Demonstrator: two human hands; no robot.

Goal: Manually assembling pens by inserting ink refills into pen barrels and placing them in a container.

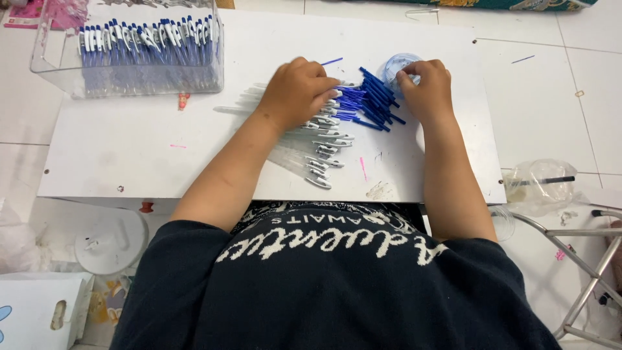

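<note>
Dark sweater, bottom of the frame: the person's own chest and shoulders, both forearms reaching up the picture over the white board.

Left hand, centre: palm down, knuckles raised, fingers curled over the upper end of a row of pen barrels. Whether it grips one barrel or only presses on them cannot be told.

Pen barrels: clear and white, lying side by side in a fan that runs from centre down to lower centre; long axes roughly left to right, clip ends toward the right.

Blue pen parts, just right of the left hand: a loose heap of thin sticks, long axes slanting from upper left to lower right.

Right hand, upper right of centre: palm down, fingertips pinched together at a small clear cup; what they pinch is too small to tell.

Clear bin, upper left: finished blue-and-white pens lined up in a row.
</note>
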